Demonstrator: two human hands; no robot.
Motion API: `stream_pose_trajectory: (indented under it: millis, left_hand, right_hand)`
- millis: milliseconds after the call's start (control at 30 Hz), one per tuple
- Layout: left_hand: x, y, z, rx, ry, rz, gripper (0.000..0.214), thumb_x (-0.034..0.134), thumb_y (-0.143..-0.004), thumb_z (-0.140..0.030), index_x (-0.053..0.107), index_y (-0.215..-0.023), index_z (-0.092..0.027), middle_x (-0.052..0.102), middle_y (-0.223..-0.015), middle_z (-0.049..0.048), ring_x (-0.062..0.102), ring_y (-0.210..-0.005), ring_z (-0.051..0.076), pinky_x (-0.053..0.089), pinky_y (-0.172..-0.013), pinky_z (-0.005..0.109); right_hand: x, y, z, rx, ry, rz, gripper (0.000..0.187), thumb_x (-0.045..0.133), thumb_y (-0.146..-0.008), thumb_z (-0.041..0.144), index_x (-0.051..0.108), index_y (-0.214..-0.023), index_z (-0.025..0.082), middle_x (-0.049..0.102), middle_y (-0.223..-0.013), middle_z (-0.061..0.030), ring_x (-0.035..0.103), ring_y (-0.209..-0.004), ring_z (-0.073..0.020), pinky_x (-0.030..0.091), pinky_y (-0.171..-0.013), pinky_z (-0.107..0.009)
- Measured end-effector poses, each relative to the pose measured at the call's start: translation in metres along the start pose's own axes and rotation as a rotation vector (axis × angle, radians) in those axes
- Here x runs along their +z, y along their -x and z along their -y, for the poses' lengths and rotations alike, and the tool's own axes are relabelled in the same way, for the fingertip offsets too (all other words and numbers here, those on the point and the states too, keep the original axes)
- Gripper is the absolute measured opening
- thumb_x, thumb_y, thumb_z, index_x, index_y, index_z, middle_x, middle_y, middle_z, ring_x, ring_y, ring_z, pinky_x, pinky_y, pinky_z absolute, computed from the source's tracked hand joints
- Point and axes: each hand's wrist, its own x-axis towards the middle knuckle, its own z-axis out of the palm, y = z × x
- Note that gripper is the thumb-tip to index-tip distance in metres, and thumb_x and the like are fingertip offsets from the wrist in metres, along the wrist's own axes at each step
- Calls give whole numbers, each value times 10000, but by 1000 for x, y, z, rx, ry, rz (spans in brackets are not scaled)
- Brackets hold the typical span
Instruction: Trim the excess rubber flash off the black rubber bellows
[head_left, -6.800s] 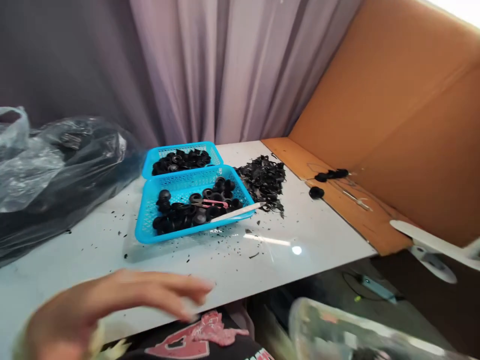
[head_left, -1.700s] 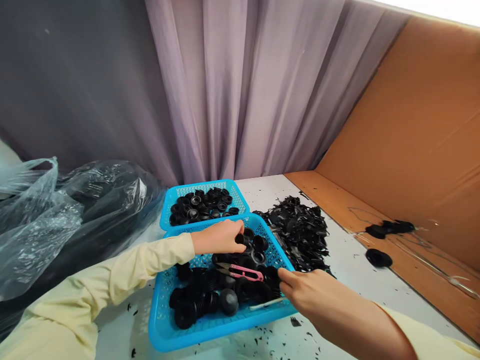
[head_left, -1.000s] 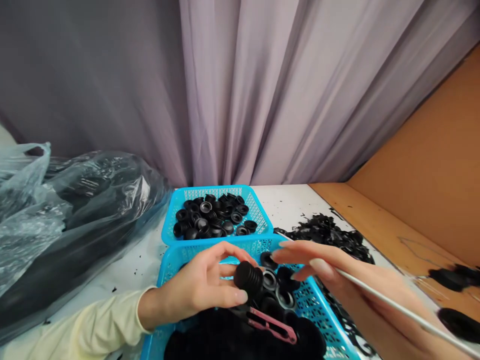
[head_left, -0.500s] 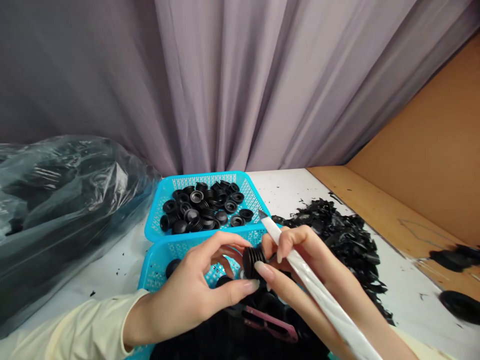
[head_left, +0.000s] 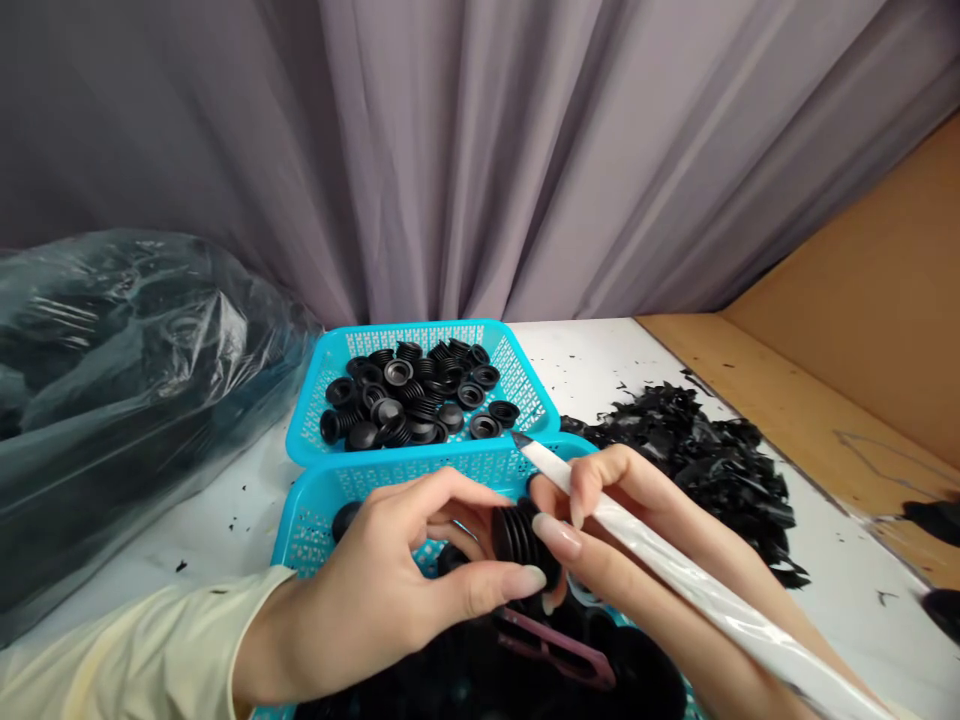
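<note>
My left hand [head_left: 390, 570] is closed round a black ribbed rubber bellows [head_left: 516, 535], thumb below and fingers above. The fingertips of my right hand [head_left: 607, 520] press on the bellows from the right. Lying across that same hand is a slim knife [head_left: 675, 570] with a white wrapped handle, its dark pointed tip up and to the left. Both hands are over the near blue basket [head_left: 292, 530], which holds black parts and a pink-handled tool [head_left: 555, 648]. What the tool is, I cannot make out.
Behind stands another blue basket [head_left: 300, 430] with several black ribbed parts. A pile of black scraps [head_left: 712, 460] lies to the right on the white tabletop [head_left: 585, 350]. A large clear plastic bag [head_left: 150, 400] bulges at the left. Grey curtain hangs at the back; a wooden panel stands right.
My left thumb has slid further right along the bellows, and both hands hold it slightly further right. The knife lies at a flatter angle. The view has shifted slightly.
</note>
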Motion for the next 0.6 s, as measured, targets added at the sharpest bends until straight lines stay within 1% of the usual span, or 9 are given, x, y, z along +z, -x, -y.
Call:
stream_pose_trajectory:
  millis: [100,233,333,467,533,600]
  left_hand:
    - [-1,1,1,29,-35,-26,185,713,-796,-265,635,-937,-175,681,-867,-4,658,-766,117,544,-717,185]
    - [-3,3,1,81,-88,-36,117,676,-825,-248,623,-894,-170,641,-835,-7,622,-730,104,524,-672,176]
    - [-4,4,1,111,-101,-35,83,641,-848,-235,600,-855,-163,600,-792,-12,586,-683,94,506,-621,175]
    - [-5,4,1,157,-157,-44,85,617,-858,-211,582,-801,-159,564,-754,-15,552,-671,96,481,-633,198]
    - [-5,4,1,181,-182,-49,93,606,-858,-192,574,-777,-159,553,-734,-18,537,-664,96,464,-630,208]
    - [-5,4,1,186,-192,-47,115,594,-854,-172,563,-743,-160,541,-711,-22,522,-655,97,447,-622,212]
  right_hand:
    - [0,0,2,35,-59,-4,181,638,-865,314,492,-780,250,573,-735,58,569,-614,-87,466,-579,-177]
    - [6,-1,4,104,-220,-72,233,696,-815,303,487,-744,229,549,-694,64,546,-592,-70,436,-560,-160]
    - [9,-1,4,136,-274,-83,253,719,-794,299,484,-738,222,536,-676,68,535,-580,-61,422,-553,-149]
    - [8,-2,2,148,-259,-64,250,716,-800,300,484,-745,224,536,-683,73,545,-585,-57,427,-563,-147]
    - [7,-3,1,160,-216,-32,244,709,-805,299,482,-748,228,540,-686,72,549,-586,-63,432,-558,-156]
    - [5,-4,1,150,-149,-32,252,710,-796,301,472,-749,233,555,-698,66,534,-570,-73,428,-527,-168]
